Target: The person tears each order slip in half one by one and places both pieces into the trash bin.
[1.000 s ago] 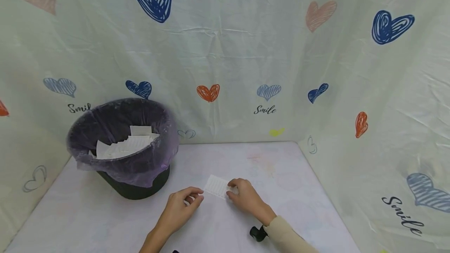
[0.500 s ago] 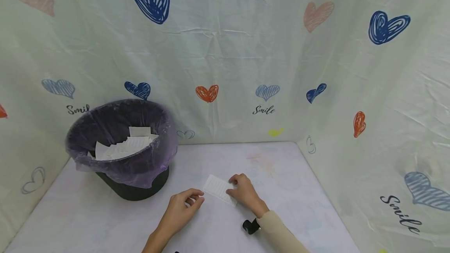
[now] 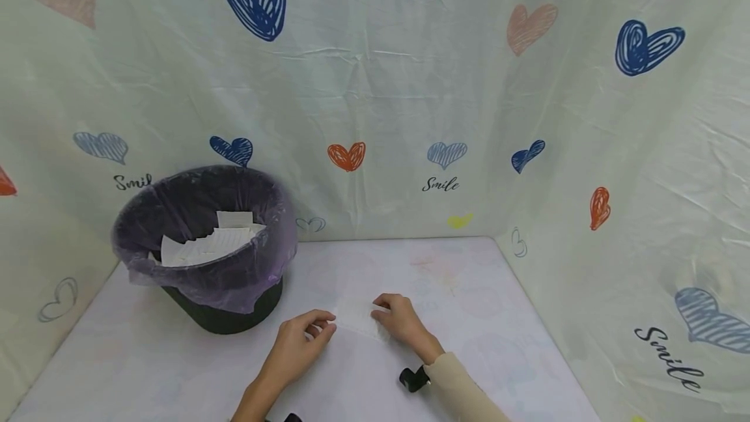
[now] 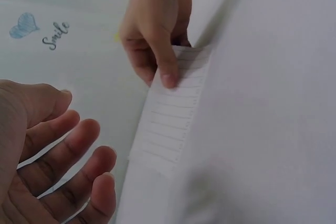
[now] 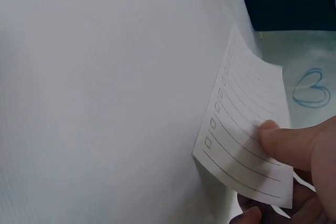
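My right hand (image 3: 407, 327) pinches a small white sheet of paper (image 5: 241, 114) between thumb and fingers, near one end. The sheet has printed lines and a column of little boxes along one edge. It bends slightly, and part of it is raised off the white tabletop. To its left, my left hand (image 3: 299, 347) is held with fingers loosely bent and thumb apart. Nothing is between those fingers in the left wrist view, where the paper (image 4: 168, 114) lies beyond the fingertips. From the head camera the sheet looks very faint against the table.
A dark bin (image 3: 222, 314) with a purple plastic liner (image 3: 258, 279) stands at the back left of the table (image 3: 351, 389). White papers (image 3: 211, 246) fill part of it. A curtain with printed hearts (image 3: 363, 83) hangs behind and to the right.
The right hand shifts up slightly, then a little left, still pinching the paper. The sheet's printed lines have faded from the head view. The left hand stays almost in place.
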Motion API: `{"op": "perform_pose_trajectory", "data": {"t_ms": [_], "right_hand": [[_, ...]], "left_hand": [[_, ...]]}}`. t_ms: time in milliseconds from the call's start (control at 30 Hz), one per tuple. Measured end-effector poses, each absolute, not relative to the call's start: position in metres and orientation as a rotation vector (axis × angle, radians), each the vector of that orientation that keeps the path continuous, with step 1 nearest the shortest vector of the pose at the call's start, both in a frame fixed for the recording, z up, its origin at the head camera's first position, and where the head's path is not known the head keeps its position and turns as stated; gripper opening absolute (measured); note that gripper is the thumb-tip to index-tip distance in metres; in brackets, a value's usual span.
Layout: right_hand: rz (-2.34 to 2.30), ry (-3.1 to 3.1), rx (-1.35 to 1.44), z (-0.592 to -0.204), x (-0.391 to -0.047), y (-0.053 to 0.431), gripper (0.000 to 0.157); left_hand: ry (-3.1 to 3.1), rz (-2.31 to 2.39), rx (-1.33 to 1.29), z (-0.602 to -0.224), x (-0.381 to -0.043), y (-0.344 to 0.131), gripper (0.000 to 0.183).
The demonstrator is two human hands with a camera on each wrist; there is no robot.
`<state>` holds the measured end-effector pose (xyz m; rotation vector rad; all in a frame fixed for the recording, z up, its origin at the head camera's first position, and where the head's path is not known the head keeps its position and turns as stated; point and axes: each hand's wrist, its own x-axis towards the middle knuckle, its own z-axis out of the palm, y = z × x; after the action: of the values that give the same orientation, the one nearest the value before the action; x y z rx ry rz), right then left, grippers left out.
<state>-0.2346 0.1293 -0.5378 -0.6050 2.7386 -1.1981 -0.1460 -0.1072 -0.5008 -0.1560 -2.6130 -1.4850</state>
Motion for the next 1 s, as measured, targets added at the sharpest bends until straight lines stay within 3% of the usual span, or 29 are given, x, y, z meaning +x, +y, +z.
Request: {"op": "perform_pose_trajectory", "data": {"t_ms": [300,533,1000], "right_hand": [[-1.209,2.739,-0.721,-0.525,-0.229,0.116,0.021],[-1.241,2.684,-0.733,-0.511,-0.222,0.106,0.016],[-1.284,2.655,-0.741,-0.515,-0.207,0.095,0.01]], "left_hand": [[-2.511,-1.329,-0.214,-0.494,-0.16,-0.115,0.015],[-2.497,-1.231,-0.258,-0.493,-0.169,-0.115,0.02],[-2.63,-1.369,-0.194,-0.519,-0.166,-0.11,0.02]]}}
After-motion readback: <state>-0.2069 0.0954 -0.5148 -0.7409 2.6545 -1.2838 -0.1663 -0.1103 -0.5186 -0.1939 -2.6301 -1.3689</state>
